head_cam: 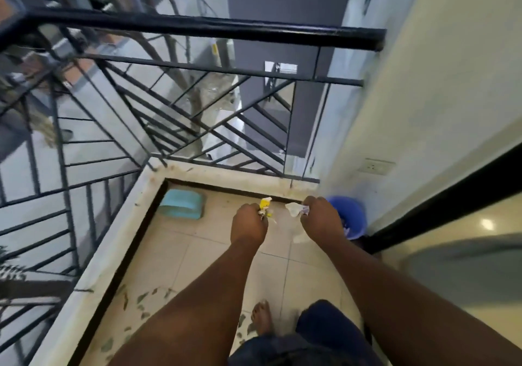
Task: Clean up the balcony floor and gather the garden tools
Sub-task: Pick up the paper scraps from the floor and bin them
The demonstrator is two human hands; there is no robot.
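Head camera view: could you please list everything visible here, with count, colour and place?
Bucket: one, blue, far right corner by the wall.
Teal container: one, far left corner of the floor.
Yellow-and-white scrap: one, held in the left hand.
White paper scrap: one, held in the right hand.
Leaf bits: several, greenish, near floor by the left ledge.
Railing: one, black, along the balcony edge.
Wall socket: one, pale, right wall.
Floor tiles: beige.
Left hand: one, gripping a scrap.
Right hand: one, gripping paper.
Foot: one, bare, on tiles.
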